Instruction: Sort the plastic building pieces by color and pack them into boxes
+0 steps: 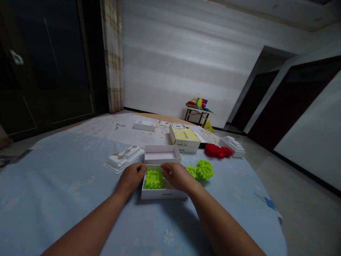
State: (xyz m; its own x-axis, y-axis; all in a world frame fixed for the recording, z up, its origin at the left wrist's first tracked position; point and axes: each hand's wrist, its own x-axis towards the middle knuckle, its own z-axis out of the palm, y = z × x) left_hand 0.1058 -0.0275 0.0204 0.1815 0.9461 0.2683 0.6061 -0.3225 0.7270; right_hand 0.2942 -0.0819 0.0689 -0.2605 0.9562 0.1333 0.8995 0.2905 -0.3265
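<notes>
A shallow white box (165, 195) stands uncovered on the table close to me, with a bright green square piece with notched edges (153, 180) inside on the left. My left hand (132, 176) is closed at the box's upper left corner, its curled fingers against the rim. Over the right part of the same box, my right hand (179, 175) has its fingers bent together and pointing down beside the green piece; whatever they pinch is hidden. Just past my right hand lie bright green openwork pieces (204, 170), partly covered by it.
Behind the box sits a white lid-like tray (162, 153). A white moulded insert (124, 158) lies left, another (232, 145) far right near red pieces (217, 151). A yellow and white box (184, 137) and a small white box (145, 124) stand farther back.
</notes>
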